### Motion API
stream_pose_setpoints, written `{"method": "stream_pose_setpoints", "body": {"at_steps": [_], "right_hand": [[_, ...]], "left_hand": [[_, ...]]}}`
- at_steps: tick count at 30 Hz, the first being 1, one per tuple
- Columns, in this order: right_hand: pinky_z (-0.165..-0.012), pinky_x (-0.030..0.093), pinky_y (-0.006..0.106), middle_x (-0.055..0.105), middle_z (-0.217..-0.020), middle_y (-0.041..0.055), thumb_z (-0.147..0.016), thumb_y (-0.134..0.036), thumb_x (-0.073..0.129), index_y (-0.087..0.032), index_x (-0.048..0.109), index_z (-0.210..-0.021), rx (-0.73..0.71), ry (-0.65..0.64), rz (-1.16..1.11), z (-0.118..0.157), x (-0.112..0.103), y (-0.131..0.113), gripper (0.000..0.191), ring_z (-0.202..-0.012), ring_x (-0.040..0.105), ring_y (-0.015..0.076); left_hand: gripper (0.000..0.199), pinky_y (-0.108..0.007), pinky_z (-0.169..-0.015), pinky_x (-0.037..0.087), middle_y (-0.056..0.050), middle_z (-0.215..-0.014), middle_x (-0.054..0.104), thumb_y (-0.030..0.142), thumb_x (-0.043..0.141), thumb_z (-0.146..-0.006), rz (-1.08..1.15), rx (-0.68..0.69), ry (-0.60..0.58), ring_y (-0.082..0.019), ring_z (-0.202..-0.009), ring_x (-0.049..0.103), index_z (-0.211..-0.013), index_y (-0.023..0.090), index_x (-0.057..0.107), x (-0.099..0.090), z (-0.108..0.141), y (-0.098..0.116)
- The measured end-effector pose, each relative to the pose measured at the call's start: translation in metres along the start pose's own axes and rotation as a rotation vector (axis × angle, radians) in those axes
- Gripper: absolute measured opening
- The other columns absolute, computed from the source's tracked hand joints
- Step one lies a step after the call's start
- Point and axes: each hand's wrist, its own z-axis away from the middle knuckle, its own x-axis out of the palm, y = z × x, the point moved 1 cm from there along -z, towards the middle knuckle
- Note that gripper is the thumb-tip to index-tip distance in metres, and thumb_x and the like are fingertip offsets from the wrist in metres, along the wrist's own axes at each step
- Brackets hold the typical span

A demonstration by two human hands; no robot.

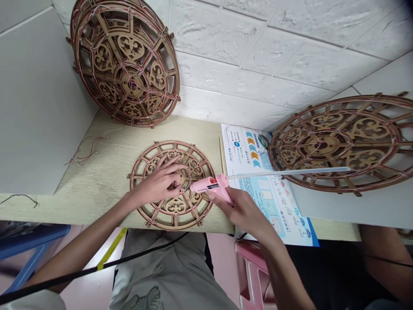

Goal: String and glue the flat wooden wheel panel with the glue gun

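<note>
A round brown openwork wheel (175,206) with red and pale wires along its rings lies flat on the table. Over its upper left part is my left hand (164,181), with thumb and index finger pinched near the hub; whatever they hold is too small to make out. The other fingers of that hand are spread. My right hand (240,209) is wrapped round a pink glue gun (211,185), whose nozzle points left at the wheel's centre, close to my left fingertips. A long clear glue stick (290,172) sticks out of the gun's back to the right.
Similar wheels (132,84) lean stacked against the white brick wall (219,38); another wheel (335,144) stands at the right. Printed sheets (271,193) and a thin stick (222,156) lie right of centre. Loose wires (88,150) are at the left. Another person's arm (385,258) shows lower right.
</note>
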Motion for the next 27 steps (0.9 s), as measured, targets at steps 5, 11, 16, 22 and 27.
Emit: {"method": "stream_pose_setpoints", "body": {"at_steps": [5, 11, 16, 22, 27], "right_hand": [[-0.046, 0.020, 0.027, 0.027, -0.049, -0.0056, -0.088, -0.084, 0.037, -0.026, 0.021, -0.058, 0.007, -0.016, -0.002, 0.0000, -0.0001, 0.0029, 0.067, -0.049, 0.025, 0.0095], [-0.046, 0.021, 0.027, 0.028, -0.050, -0.0054, -0.089, -0.082, 0.038, -0.026, 0.022, -0.058, 0.000, -0.025, -0.008, 0.0001, -0.0001, 0.0028, 0.066, -0.050, 0.024, 0.0097], [-0.046, 0.021, 0.027, 0.029, -0.049, -0.0052, -0.089, -0.082, 0.037, -0.026, 0.024, -0.057, -0.002, -0.020, 0.010, -0.0007, 0.0010, 0.0050, 0.066, -0.049, 0.025, 0.0097], [-0.046, 0.021, 0.028, 0.031, -0.048, -0.0045, -0.090, -0.083, 0.033, -0.026, 0.024, -0.057, -0.019, -0.016, 0.035, -0.0002, 0.0009, 0.0038, 0.066, -0.046, 0.028, 0.0104], [-0.047, 0.020, 0.028, 0.028, -0.046, -0.0048, -0.095, -0.075, 0.033, -0.027, 0.026, -0.060, -0.054, 0.045, 0.152, 0.0062, 0.0012, -0.0039, 0.060, -0.043, 0.029, 0.0121]], "left_hand": [[0.014, -0.060, -0.127, 0.012, -0.006, -0.146, 0.056, 0.019, 0.060, -0.088, -0.012, 0.011, 0.010, -0.031, -0.152, 0.030, -0.076, 0.019, 0.055, 0.0010, 0.0005, -0.0011], [0.014, -0.061, -0.126, 0.013, -0.006, -0.145, 0.057, 0.018, 0.059, -0.088, -0.023, 0.014, 0.013, -0.031, -0.152, 0.030, -0.075, 0.019, 0.054, 0.0006, 0.0003, -0.0002], [0.014, -0.060, -0.127, 0.010, -0.006, -0.144, 0.057, 0.019, 0.059, -0.089, -0.021, 0.016, 0.017, -0.030, -0.152, 0.030, -0.075, 0.019, 0.055, 0.0011, 0.0004, 0.0001], [0.014, -0.062, -0.127, 0.009, -0.007, -0.145, 0.057, 0.018, 0.057, -0.089, -0.025, 0.009, 0.018, -0.031, -0.151, 0.032, -0.075, 0.018, 0.054, 0.0015, 0.0003, 0.0000], [0.013, -0.060, -0.127, 0.015, -0.007, -0.143, 0.058, 0.018, 0.057, -0.088, -0.001, -0.007, 0.020, -0.031, -0.150, 0.032, -0.075, 0.018, 0.056, 0.0000, 0.0002, 0.0014]]}}
